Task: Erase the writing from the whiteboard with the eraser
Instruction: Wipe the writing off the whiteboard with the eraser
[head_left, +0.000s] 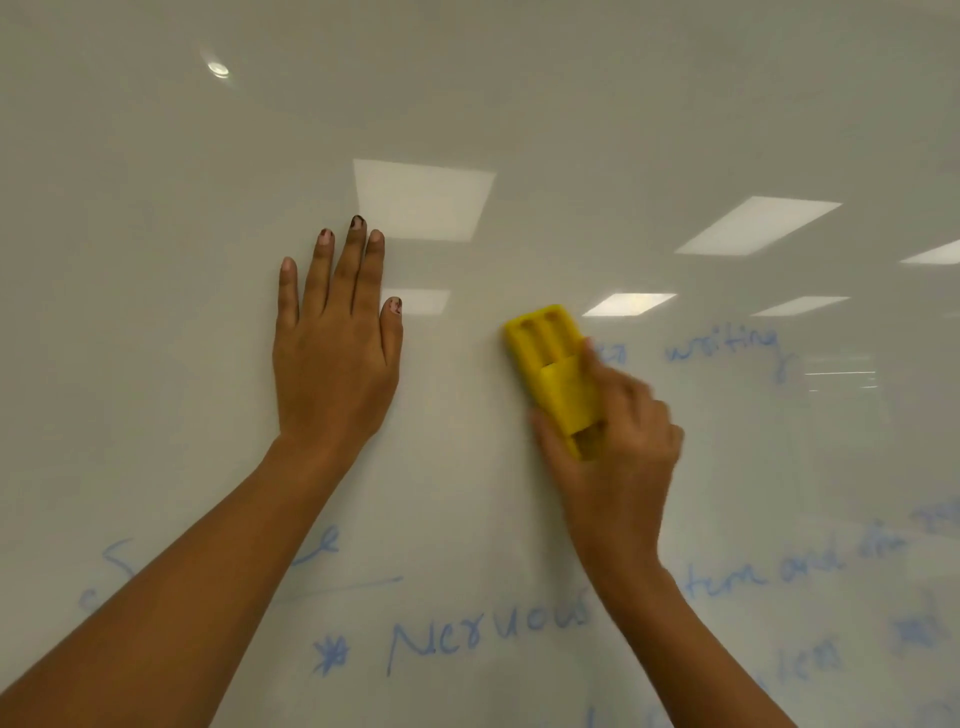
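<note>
My left hand (335, 358) lies flat on the whiteboard (156, 260), fingers straight and close together, holding nothing. To its right, my right hand (613, 431) grips the yellow eraser (553, 364), thumb on its left edge and fingers curled over its right side, pressing it against the board. Just right of the eraser, faint blue writing (722, 348) reads "writing". More blue writing runs along the lower part of the board, with "Nervous" (488, 634) between my forearms.
</note>
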